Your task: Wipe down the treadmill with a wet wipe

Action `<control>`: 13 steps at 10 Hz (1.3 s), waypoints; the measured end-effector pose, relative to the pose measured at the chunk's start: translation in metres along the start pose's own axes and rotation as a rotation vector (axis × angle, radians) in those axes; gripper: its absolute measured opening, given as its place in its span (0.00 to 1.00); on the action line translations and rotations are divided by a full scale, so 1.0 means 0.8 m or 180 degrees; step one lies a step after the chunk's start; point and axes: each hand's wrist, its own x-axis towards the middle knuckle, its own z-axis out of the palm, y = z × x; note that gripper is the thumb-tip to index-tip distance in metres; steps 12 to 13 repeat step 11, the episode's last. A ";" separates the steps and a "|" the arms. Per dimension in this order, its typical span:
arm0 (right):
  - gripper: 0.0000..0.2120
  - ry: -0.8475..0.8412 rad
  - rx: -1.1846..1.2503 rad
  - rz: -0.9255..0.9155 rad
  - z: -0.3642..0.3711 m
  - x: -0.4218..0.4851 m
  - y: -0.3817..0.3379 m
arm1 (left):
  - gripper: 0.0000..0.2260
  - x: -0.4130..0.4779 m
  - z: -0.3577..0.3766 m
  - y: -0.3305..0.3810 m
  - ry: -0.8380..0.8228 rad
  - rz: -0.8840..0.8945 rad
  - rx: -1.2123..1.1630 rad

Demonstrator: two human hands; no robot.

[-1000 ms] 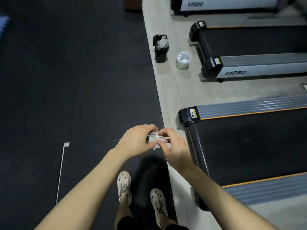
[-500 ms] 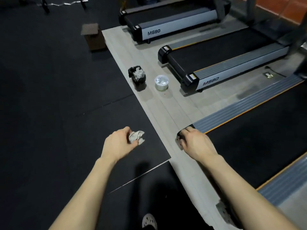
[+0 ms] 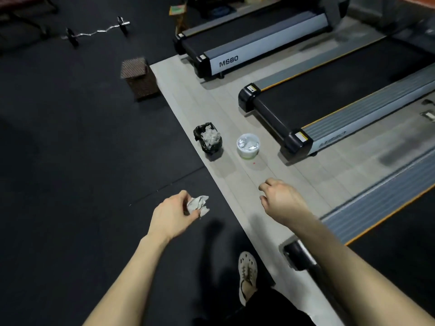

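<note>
Fingers (image 3: 184,196) of the left hand (image 3: 173,217) pinch the one wet wipe (image 3: 199,204), a greyish-white wad, creased and bunched, that sticks out past the thumb. It is held in the air nearer the camera than the white wipe tub (image 3: 247,150) and to its left, over the dark rubber floor. The right hand (image 3: 281,201), nearer than the tub and a little to its right, hangs with fingers loosely curled round nothing.

Three treadmills show. The nearest treadmill (image 3: 376,203) lies nearer than the tub and to its right, its grey side rail edged in orange. The middle treadmill (image 3: 329,95) ends near the tub's right side. The far treadmill (image 3: 247,36), marked MS80, lies beyond the tub.

One small bin (image 3: 202,143) with a black liner stands near the tub on its left, with pale crumpled wipes inside. One curl bar (image 3: 96,32) and one brown box (image 3: 141,81) sit well beyond the tub, to its left.
</note>
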 end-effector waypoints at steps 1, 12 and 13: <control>0.12 -0.0019 -0.0021 -0.0056 -0.022 0.098 0.002 | 0.15 0.087 -0.035 0.000 0.0167 -0.0029 -0.0104; 0.15 0.0123 0.0437 0.1336 -0.113 0.634 0.093 | 0.09 0.794 -0.089 -0.071 -0.0965 0.0200 0.0193; 0.15 0.0123 0.0437 0.1336 -0.113 0.634 0.093 | 0.09 0.794 -0.089 -0.071 -0.0965 0.0200 0.0193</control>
